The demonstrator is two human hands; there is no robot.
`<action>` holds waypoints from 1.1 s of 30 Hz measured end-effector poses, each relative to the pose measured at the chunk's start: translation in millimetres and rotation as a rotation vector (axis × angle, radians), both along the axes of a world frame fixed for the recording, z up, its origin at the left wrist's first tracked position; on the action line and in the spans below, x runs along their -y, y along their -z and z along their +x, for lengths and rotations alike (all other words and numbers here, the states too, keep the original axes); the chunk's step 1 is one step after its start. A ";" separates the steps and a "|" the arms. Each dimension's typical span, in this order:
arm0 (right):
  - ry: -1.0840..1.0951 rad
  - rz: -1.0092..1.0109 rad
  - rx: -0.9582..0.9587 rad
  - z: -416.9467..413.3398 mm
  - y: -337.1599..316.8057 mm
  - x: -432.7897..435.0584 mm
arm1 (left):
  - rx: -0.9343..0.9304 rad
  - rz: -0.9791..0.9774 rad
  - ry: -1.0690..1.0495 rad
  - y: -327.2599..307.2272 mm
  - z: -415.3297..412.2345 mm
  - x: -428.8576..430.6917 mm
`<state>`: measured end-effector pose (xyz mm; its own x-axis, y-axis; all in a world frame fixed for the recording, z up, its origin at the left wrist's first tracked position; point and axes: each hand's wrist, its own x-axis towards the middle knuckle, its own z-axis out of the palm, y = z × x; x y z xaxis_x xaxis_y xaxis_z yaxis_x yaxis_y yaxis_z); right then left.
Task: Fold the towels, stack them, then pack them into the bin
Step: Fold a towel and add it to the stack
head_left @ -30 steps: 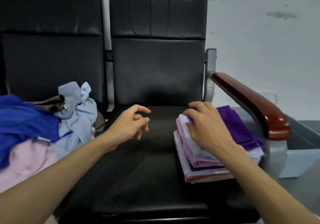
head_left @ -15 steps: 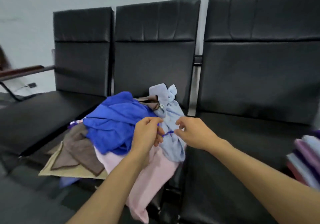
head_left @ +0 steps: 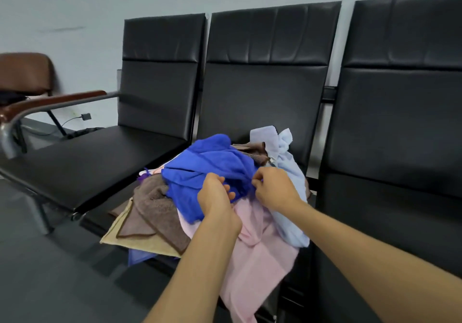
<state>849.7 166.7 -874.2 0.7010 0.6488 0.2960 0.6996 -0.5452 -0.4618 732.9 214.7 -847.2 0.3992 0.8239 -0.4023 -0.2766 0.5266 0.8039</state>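
Note:
A heap of unfolded towels lies on the middle black seat. On top is a bright blue towel (head_left: 205,167). Around it lie a brown towel (head_left: 155,205), a tan towel (head_left: 117,237), a pink towel (head_left: 260,252) hanging over the seat's front edge, and a light blue towel (head_left: 287,162) at the right. My left hand (head_left: 216,195) pinches the blue towel's near edge. My right hand (head_left: 273,189) pinches the same towel just to the right. The folded stack and the bin are out of view.
Three joined black seats stand against a grey wall: the left seat (head_left: 95,162), the middle one under the heap, and the right seat (head_left: 390,212). A wooden armrest (head_left: 50,101) ends the row at left. A brown chair (head_left: 25,72) stands behind it.
My view swung left from the folded stack to the heap. Both hands left the stack's seat, reached the heap and took hold of the blue towel's edge.

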 end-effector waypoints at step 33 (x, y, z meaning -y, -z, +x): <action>-0.049 0.495 -0.108 48.5 -47.7 340.8 | -0.508 0.827 1.400 -13.6 71.6 153.4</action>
<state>898.3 -174.1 -826.6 0.7169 0.4820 0.5037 0.6528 -0.2104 -0.7278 804.6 61.2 -833.6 0.9226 0.0195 -0.3852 0.3527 -0.4463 0.8224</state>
